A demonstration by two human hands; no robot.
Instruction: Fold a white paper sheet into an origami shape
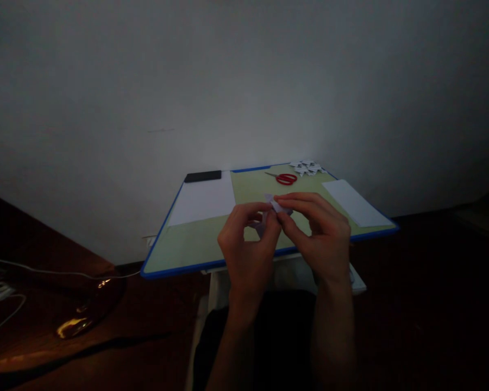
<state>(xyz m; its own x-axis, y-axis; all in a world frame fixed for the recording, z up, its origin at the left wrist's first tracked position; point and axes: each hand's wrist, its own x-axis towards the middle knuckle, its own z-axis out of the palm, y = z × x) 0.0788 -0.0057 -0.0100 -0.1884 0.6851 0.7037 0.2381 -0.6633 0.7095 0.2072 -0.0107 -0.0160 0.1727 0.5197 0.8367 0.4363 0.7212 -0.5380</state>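
Above the near part of the table, a small folded piece of white paper [269,202] is pinched between both hands. My left hand [250,236] is closed on its left side, thumb and forefinger pressed together. My right hand [320,228] grips the right side with thumb and fingertips. The fingers cover much of the paper, so its full shape is hidden. Beyond the hands lie red-handled scissors [286,178], their blades pointing left. Several folded white paper pieces [307,168] are grouped at the table's far right corner.
A green table top [183,247] with a blue rim stands against a grey wall. White sheets [206,201] lie on its left, with a dark flat object [202,176] at their top edge. More white paper [356,203] lies at right. A white cable [61,273] runs at left.
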